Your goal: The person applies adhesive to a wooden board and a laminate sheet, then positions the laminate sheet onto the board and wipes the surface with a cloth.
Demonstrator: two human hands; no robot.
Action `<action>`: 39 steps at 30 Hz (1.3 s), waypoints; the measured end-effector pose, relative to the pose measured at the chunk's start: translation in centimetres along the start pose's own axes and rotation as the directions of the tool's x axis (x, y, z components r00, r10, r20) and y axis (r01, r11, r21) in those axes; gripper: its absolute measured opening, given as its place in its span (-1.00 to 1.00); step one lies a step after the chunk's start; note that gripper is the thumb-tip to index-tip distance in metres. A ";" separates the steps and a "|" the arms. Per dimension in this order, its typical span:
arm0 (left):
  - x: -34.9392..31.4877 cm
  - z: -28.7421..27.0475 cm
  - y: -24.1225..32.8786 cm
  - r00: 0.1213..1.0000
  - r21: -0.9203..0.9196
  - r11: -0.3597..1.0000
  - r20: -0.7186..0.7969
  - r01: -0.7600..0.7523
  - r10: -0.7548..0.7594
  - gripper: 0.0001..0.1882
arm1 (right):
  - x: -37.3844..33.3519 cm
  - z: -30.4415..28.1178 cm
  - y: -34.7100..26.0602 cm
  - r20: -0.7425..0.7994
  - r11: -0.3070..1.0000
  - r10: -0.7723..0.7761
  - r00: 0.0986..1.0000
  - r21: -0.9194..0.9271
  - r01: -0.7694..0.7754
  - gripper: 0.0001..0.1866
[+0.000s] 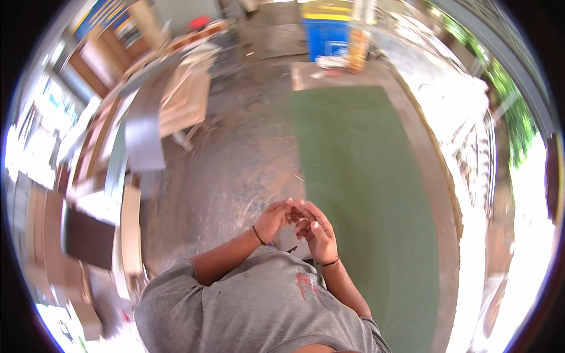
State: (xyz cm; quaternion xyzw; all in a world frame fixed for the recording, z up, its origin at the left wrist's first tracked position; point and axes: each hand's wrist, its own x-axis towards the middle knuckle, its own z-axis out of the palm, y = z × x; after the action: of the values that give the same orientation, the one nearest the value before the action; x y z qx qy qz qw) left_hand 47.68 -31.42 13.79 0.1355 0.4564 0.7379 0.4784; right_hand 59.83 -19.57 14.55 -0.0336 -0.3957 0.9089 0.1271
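Note:
My left hand (275,219) and my right hand (321,237) meet in front of my grey shirt, their fingertips touching or nearly so. The right thumb stands apart from its fingers, some of which bend inward. On the left hand the fingers are loosely curved toward the right one, partly hidden behind it. No object shows in either hand. Each wrist wears a thin dark band. Just beyond and to the right of the hands lies a long flat green sheet (365,170) on the ground.
Stacked wooden boards (187,97) and a grey curved sheet (144,132) stick out on the left. A dark brown panel (88,236) stands nearer on that side. A blue bin with a yellow lid (325,36) stands beyond the green sheet. Bare concrete floor (235,141) lies between.

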 end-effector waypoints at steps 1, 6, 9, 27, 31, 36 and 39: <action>-1.6 0.0 0.6 0.999 -0.106 0.994 -0.036 -0.008 0.004 -0.63 | 0.6 1.2 0.2 0.041 0.998 0.051 0.998 -0.038 -0.049 -0.37; -8.8 -6.8 3.8 0.960 -0.422 0.892 -0.276 -0.164 0.046 -0.68 | 5.4 8.1 6.6 0.284 0.940 0.326 0.902 -0.197 -0.278 -0.21; -12.0 -12.4 4.4 0.987 -0.671 0.726 -0.146 -0.151 0.070 -0.71 | 7.6 11.8 11.3 0.362 0.900 0.435 0.824 -0.188 -0.393 -0.18; -20.5 -29.0 13.9 0.822 -0.515 0.652 -0.457 -0.557 0.341 -0.72 | 19.2 26.9 26.1 0.648 0.482 0.547 0.531 0.275 -0.832 -0.26; -18.1 -30.8 16.0 0.715 -0.465 0.579 -0.614 -0.670 0.334 -0.80 | 22.8 27.6 26.8 0.686 0.522 0.502 0.527 0.245 -0.817 -0.23; -15.3 -33.8 19.2 0.681 -0.330 0.718 -0.682 -0.612 0.267 -0.82 | 28.0 28.0 27.6 0.616 0.649 0.515 0.597 0.175 -0.740 -0.17; -12.7 -35.7 22.3 0.643 -0.358 0.663 -0.725 -0.657 0.247 -0.82 | 32.3 28.5 28.3 0.627 0.665 0.515 0.585 0.139 -0.734 -0.18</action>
State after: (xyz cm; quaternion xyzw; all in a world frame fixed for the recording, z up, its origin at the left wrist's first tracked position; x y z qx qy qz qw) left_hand 18.35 -64.13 15.23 -0.1551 0.2784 0.9422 0.1036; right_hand 18.21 -50.00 14.77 0.1080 -0.1890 0.9218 -0.3208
